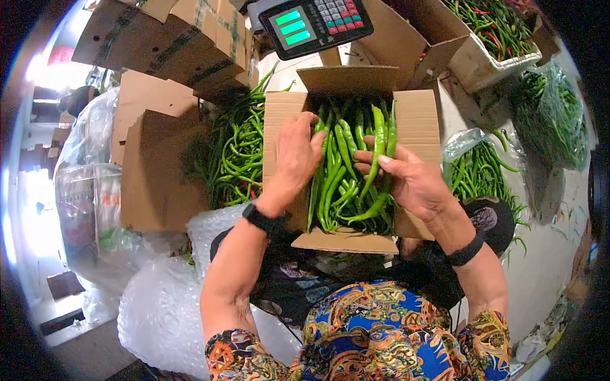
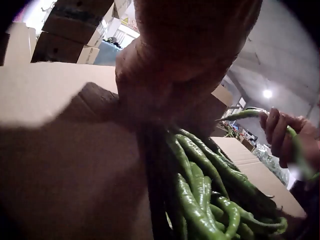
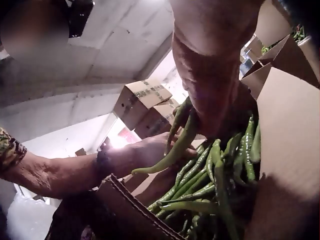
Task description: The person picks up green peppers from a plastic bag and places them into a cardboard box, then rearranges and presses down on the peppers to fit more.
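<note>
An open cardboard box (image 1: 343, 242) full of long green chili peppers (image 1: 333, 181) stands before me. My right hand (image 1: 419, 187) is over the box's right side and grips a couple of green chili peppers (image 1: 379, 130) between thumb and fingers. In the right wrist view, these held peppers (image 3: 175, 150) hang from the hand above the others. At the box's left wall, my left hand (image 1: 293, 152) reaches in with bent fingers, its thumb beside the peppers. Its fingertips are partly hidden, so I cannot tell whether it pinches one.
A scale with a lit green display (image 1: 292, 26) stands behind the box. Loose chilies (image 1: 241, 152) lie to the left beside cardboard sheets (image 1: 155, 171), with bubble wrap (image 1: 165, 311) nearer me. Bagged chilies (image 1: 476, 168) lie right; a white foam box (image 1: 502, 70) of peppers is at the back right.
</note>
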Action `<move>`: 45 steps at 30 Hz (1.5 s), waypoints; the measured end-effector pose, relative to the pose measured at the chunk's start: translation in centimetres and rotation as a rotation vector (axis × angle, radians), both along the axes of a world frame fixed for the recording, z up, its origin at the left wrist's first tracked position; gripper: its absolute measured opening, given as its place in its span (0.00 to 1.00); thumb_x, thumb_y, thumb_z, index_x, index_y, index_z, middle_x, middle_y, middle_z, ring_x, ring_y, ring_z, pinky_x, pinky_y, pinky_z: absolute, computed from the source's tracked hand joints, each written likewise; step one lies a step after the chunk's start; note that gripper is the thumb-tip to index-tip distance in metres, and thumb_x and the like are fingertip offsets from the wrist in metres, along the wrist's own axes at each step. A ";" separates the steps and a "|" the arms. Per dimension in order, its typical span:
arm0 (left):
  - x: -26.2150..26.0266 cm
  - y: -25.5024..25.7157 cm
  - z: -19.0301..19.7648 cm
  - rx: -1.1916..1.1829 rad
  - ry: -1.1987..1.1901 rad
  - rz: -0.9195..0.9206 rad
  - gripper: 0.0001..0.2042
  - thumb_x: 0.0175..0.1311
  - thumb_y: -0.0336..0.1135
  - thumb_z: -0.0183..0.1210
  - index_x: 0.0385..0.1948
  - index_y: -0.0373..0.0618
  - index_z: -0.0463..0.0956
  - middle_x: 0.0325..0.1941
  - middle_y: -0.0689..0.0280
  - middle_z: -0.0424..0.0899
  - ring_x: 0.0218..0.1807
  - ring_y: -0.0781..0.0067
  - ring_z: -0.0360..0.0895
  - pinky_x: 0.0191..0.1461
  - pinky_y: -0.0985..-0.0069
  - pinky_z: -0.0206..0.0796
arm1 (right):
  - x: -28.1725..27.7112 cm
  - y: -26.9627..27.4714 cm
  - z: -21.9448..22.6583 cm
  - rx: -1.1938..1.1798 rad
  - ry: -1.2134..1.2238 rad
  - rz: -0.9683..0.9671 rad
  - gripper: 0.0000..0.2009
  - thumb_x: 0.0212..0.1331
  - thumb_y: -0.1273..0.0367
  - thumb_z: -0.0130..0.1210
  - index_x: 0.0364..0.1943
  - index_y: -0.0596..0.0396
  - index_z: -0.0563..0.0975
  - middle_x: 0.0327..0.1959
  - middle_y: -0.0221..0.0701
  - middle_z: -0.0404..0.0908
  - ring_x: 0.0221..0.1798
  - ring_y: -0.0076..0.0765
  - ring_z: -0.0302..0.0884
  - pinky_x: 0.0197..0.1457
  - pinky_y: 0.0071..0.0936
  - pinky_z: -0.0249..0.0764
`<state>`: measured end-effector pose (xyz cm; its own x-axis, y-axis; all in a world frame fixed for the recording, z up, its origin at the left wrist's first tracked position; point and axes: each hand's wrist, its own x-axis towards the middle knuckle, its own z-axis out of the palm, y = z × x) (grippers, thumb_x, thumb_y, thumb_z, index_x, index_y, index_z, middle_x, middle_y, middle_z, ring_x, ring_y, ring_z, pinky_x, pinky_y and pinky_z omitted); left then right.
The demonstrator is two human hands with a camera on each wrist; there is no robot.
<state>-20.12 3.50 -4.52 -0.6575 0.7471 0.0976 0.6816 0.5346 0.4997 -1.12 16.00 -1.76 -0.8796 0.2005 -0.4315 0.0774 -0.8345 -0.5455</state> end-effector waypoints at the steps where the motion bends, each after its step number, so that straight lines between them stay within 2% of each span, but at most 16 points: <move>1: 0.9 0.1 0.9 0.082 -0.130 -0.031 0.13 0.58 0.36 0.62 0.40 0.38 0.77 0.33 0.54 0.82 0.32 0.63 0.80 0.38 0.68 0.71 | 0.0 -0.1 -0.1 -0.019 -0.007 0.002 0.20 0.66 0.72 0.48 0.62 0.57 0.65 0.53 0.36 0.76 0.55 0.35 0.75 0.60 0.34 0.73; 2: 2.1 0.2 1.5 0.077 -0.133 -0.032 0.13 0.58 0.36 0.62 0.40 0.38 0.77 0.33 0.54 0.82 0.32 0.63 0.80 0.38 0.68 0.71 | 0.0 -0.1 -0.5 -0.024 -0.010 0.001 0.20 0.66 0.72 0.48 0.62 0.57 0.65 0.53 0.36 0.76 0.55 0.35 0.75 0.60 0.34 0.73; 4: 3.9 0.7 1.9 0.171 -0.570 -0.055 0.15 0.55 0.38 0.65 0.38 0.39 0.77 0.25 0.57 0.80 0.28 0.64 0.79 0.32 0.67 0.69 | -0.1 -0.2 -2.0 0.043 -0.055 0.018 0.19 0.66 0.72 0.49 0.61 0.55 0.68 0.52 0.31 0.76 0.53 0.29 0.74 0.57 0.30 0.73; 10: 5.0 1.4 2.3 0.182 -0.930 -0.023 0.17 0.57 0.37 0.62 0.43 0.34 0.76 0.26 0.59 0.81 0.28 0.73 0.77 0.32 0.74 0.69 | -0.3 -0.5 -1.5 0.342 -0.128 0.183 0.17 0.64 0.72 0.50 0.57 0.54 0.71 0.49 0.25 0.75 0.44 0.21 0.71 0.48 0.20 0.71; 14: 4.4 1.8 1.2 0.182 -0.902 -0.051 0.17 0.57 0.35 0.60 0.44 0.31 0.75 0.26 0.61 0.81 0.29 0.75 0.76 0.32 0.76 0.68 | -0.5 -0.1 -2.5 0.247 -0.083 0.135 0.20 0.63 0.72 0.50 0.60 0.57 0.66 0.51 0.30 0.75 0.46 0.25 0.74 0.50 0.22 0.71; 17: 3.0 2.2 0.0 0.246 -1.041 -0.029 0.17 0.62 0.34 0.57 0.50 0.34 0.72 0.33 0.67 0.80 0.31 0.83 0.73 0.32 0.83 0.65 | -0.8 1.2 -0.7 0.143 -0.143 -0.081 0.29 0.62 0.74 0.50 0.65 0.63 0.53 0.56 0.46 0.73 0.53 0.36 0.76 0.54 0.29 0.72; 22: 3.0 2.1 0.2 0.117 -0.982 -0.044 0.16 0.63 0.34 0.55 0.50 0.34 0.73 0.35 0.67 0.80 0.34 0.82 0.74 0.38 0.83 0.67 | -1.5 2.4 -1.1 0.215 -0.136 -0.050 0.26 0.61 0.75 0.51 0.63 0.63 0.57 0.55 0.45 0.73 0.52 0.36 0.76 0.55 0.30 0.72; 25: 3.4 2.6 -0.4 0.288 -1.199 -0.080 0.16 0.63 0.34 0.55 0.51 0.36 0.73 0.37 0.67 0.81 0.36 0.82 0.74 0.40 0.82 0.67 | -2.7 3.1 -2.7 0.376 -0.188 -0.046 0.22 0.60 0.74 0.52 0.59 0.62 0.64 0.52 0.40 0.75 0.53 0.37 0.75 0.56 0.30 0.72; 26: 3.4 2.6 1.7 0.169 -1.141 -0.076 0.18 0.63 0.35 0.56 0.52 0.37 0.73 0.40 0.66 0.82 0.39 0.79 0.76 0.45 0.80 0.69 | -3.1 3.5 -2.5 0.390 -0.172 -0.047 0.22 0.60 0.74 0.52 0.59 0.62 0.64 0.52 0.40 0.75 0.53 0.37 0.75 0.56 0.30 0.72; 28: 3.7 2.6 0.0 0.205 -0.983 -0.021 0.19 0.63 0.36 0.56 0.54 0.36 0.71 0.40 0.61 0.82 0.40 0.73 0.78 0.45 0.77 0.69 | -3.7 3.7 -1.8 0.786 -0.181 0.143 0.30 0.63 0.68 0.53 0.68 0.61 0.58 0.63 0.42 0.68 0.64 0.37 0.65 0.67 0.30 0.62; 30: 4.1 2.3 -0.7 0.117 -0.455 0.046 0.22 0.62 0.36 0.57 0.56 0.35 0.68 0.42 0.49 0.77 0.44 0.56 0.75 0.49 0.69 0.68 | -3.4 3.4 -0.7 0.996 -0.304 0.234 0.33 0.61 0.61 0.55 0.67 0.61 0.59 0.65 0.44 0.66 0.66 0.40 0.63 0.68 0.32 0.60; 32: 4.3 1.5 -0.7 0.176 -0.327 0.006 0.23 0.60 0.34 0.58 0.56 0.36 0.67 0.46 0.50 0.74 0.46 0.53 0.74 0.52 0.68 0.67 | -2.8 3.6 -1.0 1.371 -0.303 0.335 0.24 0.59 0.66 0.52 0.59 0.64 0.67 0.51 0.52 0.76 0.56 0.54 0.73 0.60 0.40 0.68; 33: 4.5 1.3 0.0 0.240 -0.306 -0.026 0.23 0.58 0.32 0.59 0.56 0.36 0.67 0.48 0.50 0.72 0.45 0.53 0.73 0.51 0.66 0.67 | -2.0 3.0 -1.6 1.456 -0.344 0.201 0.24 0.57 0.65 0.54 0.57 0.63 0.70 0.50 0.52 0.77 0.53 0.56 0.74 0.57 0.42 0.69; 38: 4.6 0.2 2.3 0.270 -0.316 -0.111 0.22 0.58 0.30 0.59 0.54 0.36 0.67 0.48 0.52 0.72 0.44 0.56 0.73 0.49 0.67 0.67 | -1.7 4.7 0.5 1.420 -0.379 0.275 0.22 0.56 0.63 0.57 0.51 0.63 0.75 0.42 0.51 0.79 0.47 0.54 0.77 0.53 0.41 0.71; 40: 4.4 -0.2 3.7 0.225 -0.523 -0.082 0.21 0.58 0.30 0.59 0.54 0.37 0.69 0.48 0.53 0.73 0.43 0.59 0.74 0.48 0.68 0.68 | -1.4 4.7 0.8 1.416 -0.397 0.429 0.23 0.59 0.65 0.56 0.54 0.68 0.72 0.42 0.49 0.83 0.39 0.39 0.82 0.44 0.31 0.76; 45: 3.8 -0.5 4.3 0.226 -0.529 -0.093 0.16 0.59 0.29 0.59 0.49 0.38 0.72 0.41 0.55 0.75 0.35 0.60 0.76 0.39 0.68 0.69 | -0.7 5.0 0.5 1.445 -0.347 0.318 0.21 0.59 0.65 0.57 0.51 0.69 0.75 0.39 0.49 0.83 0.41 0.39 0.83 0.44 0.32 0.77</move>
